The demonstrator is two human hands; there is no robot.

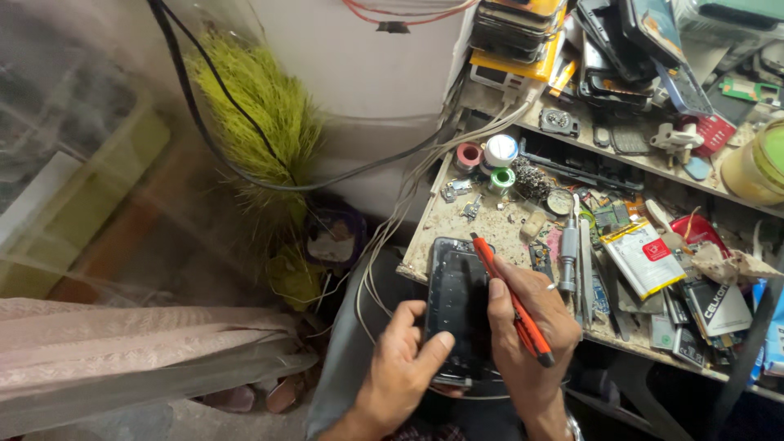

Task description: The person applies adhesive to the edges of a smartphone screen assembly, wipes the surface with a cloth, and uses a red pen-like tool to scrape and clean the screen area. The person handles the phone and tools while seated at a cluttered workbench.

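Note:
My left hand (pixel 404 367) cradles a black smartphone (pixel 456 302) from below, thumb resting on its lower dark face. My right hand (pixel 531 335) touches the phone's right edge and grips an orange pen-shaped tool (pixel 510 300) that slants from the phone's top right corner down across my fingers. The phone lies over the front corner of a cluttered workbench (pixel 445 224), above my lap.
The bench holds phone batteries (pixel 643 257), a metal tool (pixel 569 253), tape rolls (pixel 469 155), screws and circuit scraps. Stacked phones (pixel 514 33) fill the shelf behind. Cables (pixel 392 212) hang off the bench's left edge. A green brush (pixel 261 122) and pink cloth (pixel 139 343) lie left.

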